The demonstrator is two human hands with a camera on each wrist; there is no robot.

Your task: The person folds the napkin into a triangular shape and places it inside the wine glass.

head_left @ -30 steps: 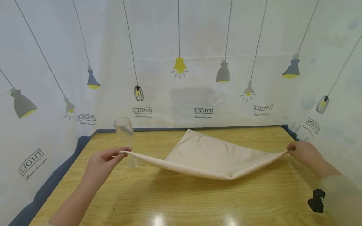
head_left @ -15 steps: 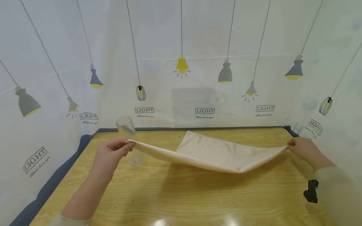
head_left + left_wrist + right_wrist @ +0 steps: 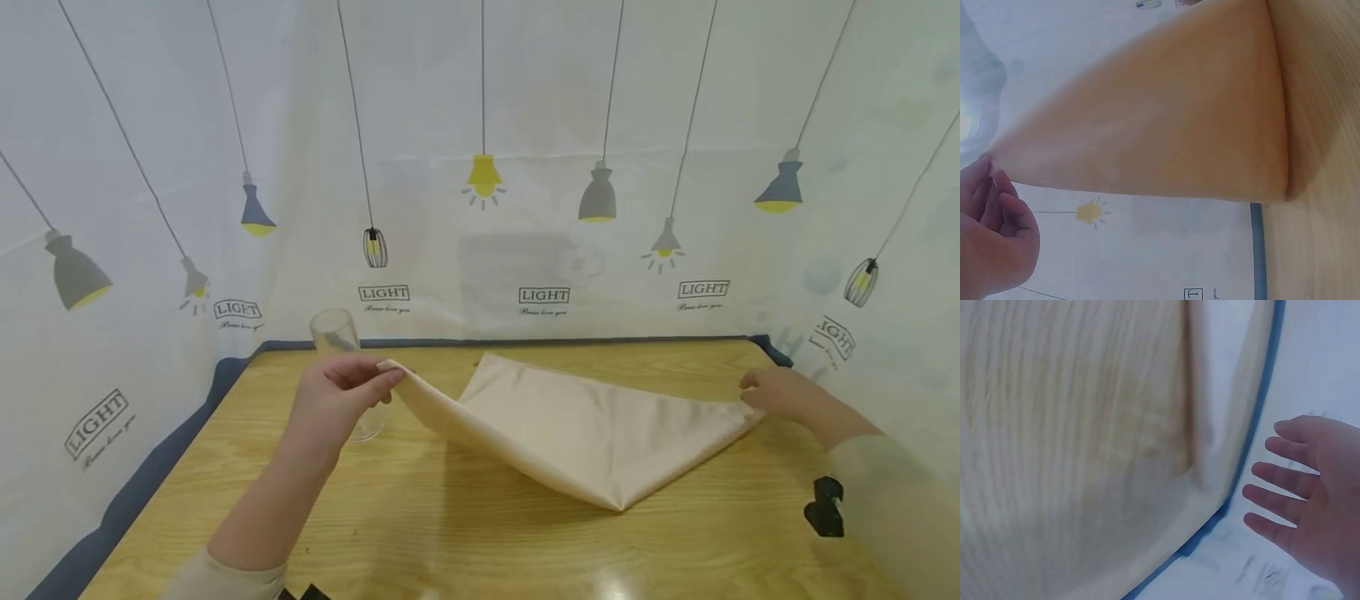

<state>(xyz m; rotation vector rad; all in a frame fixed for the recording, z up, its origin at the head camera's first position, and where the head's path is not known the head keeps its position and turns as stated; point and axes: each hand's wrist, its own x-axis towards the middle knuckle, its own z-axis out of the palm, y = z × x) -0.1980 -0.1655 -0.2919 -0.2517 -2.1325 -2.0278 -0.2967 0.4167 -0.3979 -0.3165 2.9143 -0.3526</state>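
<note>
A cream cloth [image 3: 555, 421] lies over the middle of the table, its left corner lifted. My left hand [image 3: 333, 400] pinches that corner between thumb and fingers. The left wrist view has the cloth [image 3: 1172, 119] stretching from those fingertips down to the tabletop. At the cloth's right corner, my right hand [image 3: 787, 396] hovers with its fingers off the fabric. Spread, straight fingers show on that hand [image 3: 1322, 494] in the right wrist view, the cloth's edge [image 3: 1219, 381] apart from them. Behind my left hand stands a clear stemmed glass [image 3: 335, 327], partly hidden.
The wooden table [image 3: 420, 533] ends at a dark blue border [image 3: 420, 342] along the back and left. White curtains [image 3: 517, 100] printed with hanging lamps enclose it on three sides. A black strap piece [image 3: 825, 507] sits at my right sleeve.
My left hand has moved right and slightly up with its corner. My right hand has let go of the other corner, which has dropped. The cloth's near fold sags lower, toward me.
</note>
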